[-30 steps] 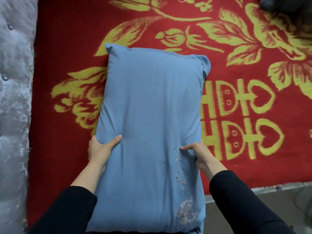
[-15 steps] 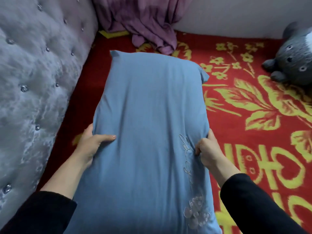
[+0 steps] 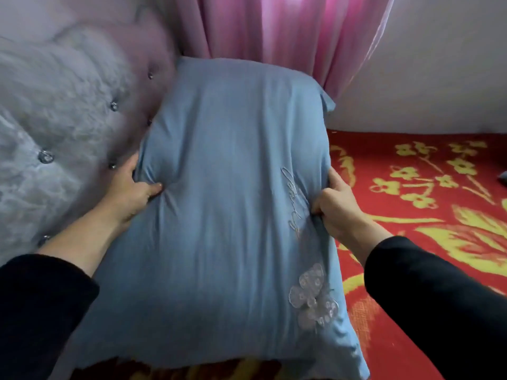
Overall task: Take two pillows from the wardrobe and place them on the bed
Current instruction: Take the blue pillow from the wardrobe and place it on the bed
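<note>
Pillow (image 3: pixel 227 187) held above bed (image 3: pixel 428 204), top end nr headboard (image 3: pixel 60 111). L hand (image 3: pixel 131 193) + R hand (image 3: pixel 336 207) clenched on long edges w/ bunched fabric, prob. to steer it flat beside headboard.

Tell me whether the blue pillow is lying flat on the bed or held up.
Held up: the blue pillow is gripped at its sides by left hand and right hand, its bottom edge above the red blanket.

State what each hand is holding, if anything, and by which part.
Both hold the blue pillow: the left hand pinches its left long edge, the right hand grips its right long edge, each about halfway along.
</note>
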Demonstrator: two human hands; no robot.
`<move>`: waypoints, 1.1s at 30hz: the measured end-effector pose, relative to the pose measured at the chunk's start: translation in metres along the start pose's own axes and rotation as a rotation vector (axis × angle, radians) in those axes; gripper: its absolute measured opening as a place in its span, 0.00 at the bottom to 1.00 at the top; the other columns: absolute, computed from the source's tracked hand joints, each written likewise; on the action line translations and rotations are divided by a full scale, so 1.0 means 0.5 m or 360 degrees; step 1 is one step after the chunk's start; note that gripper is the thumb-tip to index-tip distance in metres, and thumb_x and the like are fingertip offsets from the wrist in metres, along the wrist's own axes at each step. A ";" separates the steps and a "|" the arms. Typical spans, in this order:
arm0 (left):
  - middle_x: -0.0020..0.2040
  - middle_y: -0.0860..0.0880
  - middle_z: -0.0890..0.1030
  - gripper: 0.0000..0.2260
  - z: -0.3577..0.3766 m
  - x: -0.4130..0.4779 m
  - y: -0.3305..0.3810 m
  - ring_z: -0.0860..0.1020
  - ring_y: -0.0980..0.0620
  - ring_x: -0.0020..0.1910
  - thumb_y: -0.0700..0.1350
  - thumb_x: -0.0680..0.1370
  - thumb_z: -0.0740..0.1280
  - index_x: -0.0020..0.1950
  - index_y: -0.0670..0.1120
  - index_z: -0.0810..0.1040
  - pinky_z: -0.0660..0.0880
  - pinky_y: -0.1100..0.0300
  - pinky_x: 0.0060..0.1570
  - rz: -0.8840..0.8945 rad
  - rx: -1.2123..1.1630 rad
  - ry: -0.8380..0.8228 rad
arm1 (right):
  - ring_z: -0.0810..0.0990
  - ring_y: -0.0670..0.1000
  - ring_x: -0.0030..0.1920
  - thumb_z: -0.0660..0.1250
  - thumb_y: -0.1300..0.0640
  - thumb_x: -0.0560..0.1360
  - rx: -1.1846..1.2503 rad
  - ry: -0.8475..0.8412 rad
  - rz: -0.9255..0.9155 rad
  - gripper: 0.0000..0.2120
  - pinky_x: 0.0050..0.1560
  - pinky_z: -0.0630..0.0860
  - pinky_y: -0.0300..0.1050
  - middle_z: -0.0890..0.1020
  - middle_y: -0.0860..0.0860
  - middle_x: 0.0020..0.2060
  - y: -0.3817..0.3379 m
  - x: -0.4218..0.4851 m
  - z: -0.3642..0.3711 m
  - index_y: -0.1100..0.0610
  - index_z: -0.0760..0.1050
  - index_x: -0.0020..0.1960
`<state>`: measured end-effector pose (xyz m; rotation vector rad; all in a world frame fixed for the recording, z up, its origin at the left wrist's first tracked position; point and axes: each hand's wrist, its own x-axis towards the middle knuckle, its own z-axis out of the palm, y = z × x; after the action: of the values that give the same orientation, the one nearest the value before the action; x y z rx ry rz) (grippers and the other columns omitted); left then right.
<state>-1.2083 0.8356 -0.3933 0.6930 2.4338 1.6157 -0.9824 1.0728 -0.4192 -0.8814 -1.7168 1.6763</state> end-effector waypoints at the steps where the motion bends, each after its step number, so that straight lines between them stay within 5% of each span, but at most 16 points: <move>1: 0.65 0.47 0.73 0.28 0.009 0.025 -0.013 0.76 0.59 0.56 0.32 0.74 0.65 0.72 0.47 0.63 0.70 0.74 0.56 0.0050 0.0166 0.0059 | 0.80 0.45 0.53 0.55 0.78 0.61 -0.0072 0.0005 -0.0045 0.38 0.46 0.79 0.39 0.82 0.48 0.56 0.009 0.024 0.013 0.55 0.70 0.68; 3: 0.75 0.47 0.61 0.29 0.032 0.039 -0.066 0.62 0.46 0.72 0.48 0.77 0.64 0.75 0.54 0.54 0.59 0.44 0.71 -0.0066 0.0800 0.0143 | 0.66 0.51 0.71 0.63 0.71 0.72 -0.0676 0.0021 -0.0121 0.33 0.70 0.64 0.47 0.69 0.53 0.71 0.061 0.047 0.042 0.53 0.61 0.74; 4: 0.78 0.48 0.53 0.30 0.050 0.022 -0.106 0.55 0.42 0.75 0.55 0.76 0.62 0.74 0.59 0.51 0.53 0.34 0.69 -0.0187 0.1050 0.0109 | 0.60 0.53 0.74 0.65 0.62 0.76 -0.1001 -0.0045 -0.0108 0.30 0.73 0.59 0.51 0.63 0.55 0.74 0.106 0.040 0.058 0.52 0.59 0.74; 6: 0.78 0.48 0.42 0.32 0.085 -0.054 -0.202 0.44 0.37 0.75 0.65 0.73 0.59 0.72 0.65 0.47 0.47 0.29 0.67 -0.0425 0.1228 -0.0068 | 0.57 0.57 0.75 0.65 0.49 0.76 -0.1336 -0.0378 0.0044 0.30 0.73 0.58 0.55 0.58 0.56 0.76 0.211 -0.016 0.091 0.49 0.57 0.75; 10: 0.77 0.45 0.37 0.34 0.118 -0.179 -0.352 0.39 0.33 0.74 0.69 0.70 0.57 0.71 0.68 0.43 0.48 0.36 0.72 -0.0503 0.1101 -0.0262 | 0.38 0.60 0.75 0.70 0.41 0.70 -0.1317 -0.0610 0.0082 0.44 0.73 0.48 0.60 0.41 0.48 0.77 0.340 -0.108 0.107 0.37 0.44 0.74; 16: 0.78 0.45 0.39 0.33 0.124 -0.158 -0.367 0.43 0.31 0.74 0.65 0.73 0.59 0.72 0.66 0.45 0.52 0.37 0.71 -0.0527 0.1207 -0.0322 | 0.38 0.63 0.75 0.68 0.41 0.72 -0.1533 -0.0586 0.0016 0.43 0.73 0.49 0.60 0.40 0.51 0.77 0.354 -0.100 0.122 0.39 0.41 0.75; 24: 0.77 0.44 0.53 0.27 0.087 -0.259 -0.229 0.56 0.41 0.75 0.56 0.77 0.60 0.74 0.56 0.56 0.63 0.44 0.69 -0.0334 0.1058 -0.0300 | 0.55 0.55 0.75 0.64 0.47 0.76 -0.1702 -0.0595 -0.0129 0.35 0.68 0.64 0.61 0.52 0.52 0.77 0.235 -0.188 0.080 0.46 0.49 0.76; 33: 0.77 0.48 0.56 0.23 0.047 -0.486 0.055 0.53 0.47 0.76 0.56 0.79 0.55 0.73 0.52 0.60 0.59 0.48 0.71 -0.0204 0.1057 -0.0406 | 0.64 0.56 0.68 0.60 0.48 0.77 -0.1834 -0.0650 -0.0312 0.29 0.63 0.67 0.58 0.65 0.51 0.71 0.002 -0.432 0.028 0.53 0.54 0.75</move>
<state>-0.9770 0.7552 -0.4110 0.7412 2.7294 0.6014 -0.8602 0.8943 -0.4116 -0.7752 -2.9962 0.6337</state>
